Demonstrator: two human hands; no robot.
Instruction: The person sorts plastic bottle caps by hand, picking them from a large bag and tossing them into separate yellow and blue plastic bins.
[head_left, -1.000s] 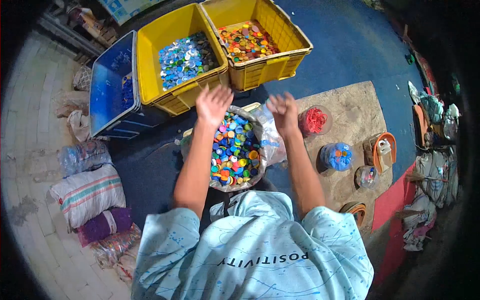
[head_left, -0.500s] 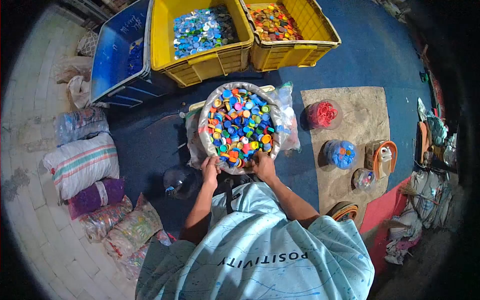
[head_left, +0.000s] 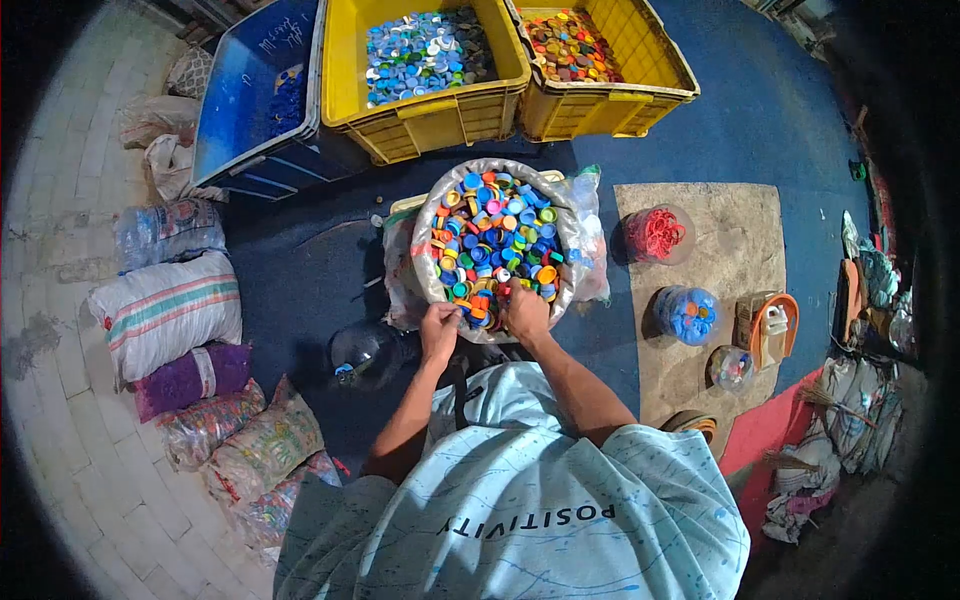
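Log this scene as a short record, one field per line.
Left hand: at the near rim of the open sack, grip unclear
Right hand: fingers among multicoloured caps, grip unclear
Blue bin: dark blue pieces
Middle yellow bin: mostly blue and white caps
Right yellow bin: mostly orange and red caps

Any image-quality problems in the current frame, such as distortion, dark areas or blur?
Head view: strong fisheye bend, plain in the pale paving; black rounded vignette at the corners; deep shadow along the right edge; clear container faint against dark flooring; caps evenly lit, fairly crisp; shirt lettering legible.
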